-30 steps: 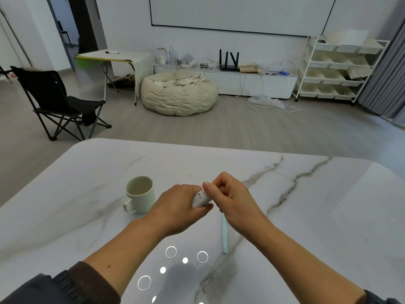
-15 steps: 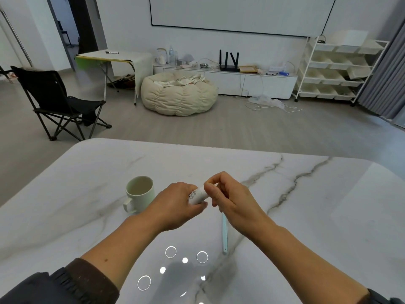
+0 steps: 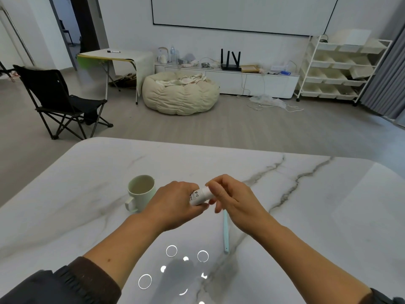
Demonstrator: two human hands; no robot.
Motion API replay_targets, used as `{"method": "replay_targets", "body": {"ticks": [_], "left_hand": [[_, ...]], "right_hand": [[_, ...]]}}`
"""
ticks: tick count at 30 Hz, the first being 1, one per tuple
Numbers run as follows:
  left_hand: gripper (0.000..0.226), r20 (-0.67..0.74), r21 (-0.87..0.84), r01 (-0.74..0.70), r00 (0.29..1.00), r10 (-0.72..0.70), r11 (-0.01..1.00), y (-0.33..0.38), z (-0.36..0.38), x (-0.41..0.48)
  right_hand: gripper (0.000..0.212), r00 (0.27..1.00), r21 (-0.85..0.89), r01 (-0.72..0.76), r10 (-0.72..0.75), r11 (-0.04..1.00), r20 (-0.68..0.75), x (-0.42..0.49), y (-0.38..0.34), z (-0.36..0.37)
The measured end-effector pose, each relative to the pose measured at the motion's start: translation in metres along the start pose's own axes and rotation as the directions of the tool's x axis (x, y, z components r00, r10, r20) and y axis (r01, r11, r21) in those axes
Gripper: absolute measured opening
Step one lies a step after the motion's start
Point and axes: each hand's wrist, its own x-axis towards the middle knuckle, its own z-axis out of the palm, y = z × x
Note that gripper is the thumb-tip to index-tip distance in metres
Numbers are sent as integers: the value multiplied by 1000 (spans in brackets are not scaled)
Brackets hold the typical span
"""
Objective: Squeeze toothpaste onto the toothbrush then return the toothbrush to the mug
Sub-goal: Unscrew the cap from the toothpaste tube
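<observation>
Hands grip toothpaste tube [image 3: 200, 195] (left [image 3: 175, 204] wraps body, right [image 3: 228, 197] pinches end).

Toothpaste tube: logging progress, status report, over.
Left hand grips the toothpaste tube; right hand pinches its cap end. Toothbrush lies on the table, unpasted. Mug empty; nothing in the way.

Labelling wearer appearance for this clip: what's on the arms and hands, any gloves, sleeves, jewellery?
Both hands, left hand and right hand, are bare: no gloves, and no rings or watch show. Forearms are uncovered. The left sleeve is dark, pushed up, with a ribbed brownish cuff. The right sleeve, also dark, only shows at the frame corner.
</observation>
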Motion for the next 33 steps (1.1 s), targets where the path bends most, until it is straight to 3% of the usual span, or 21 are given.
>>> {"method": "replay_targets", "body": {"ticks": [4,9,13,18,33], "left_hand": [[29,9,43,-14,1000,13,999,-2,1,0],[31,0,77,-16,1000,16,997,-3,1,-1],[36,2,104,-20,1000,20,994,-3,2,-1],[36,1,93,-24,1000,24,995,-3,2,1],[36,38,89,-17,999,14,996,-2,4,-1]], "right_hand": [[12,998,0,15,-14,1000,63,1,1,-5],[24,998,17,-50,49,999,44,1,2,-2],[12,998,13,-49,48,999,40,2,4,-4],[17,997,78,-35,29,996,70,0,4,-5],[19,999,-49,-11,13,999,40,-1,3,0]]}}
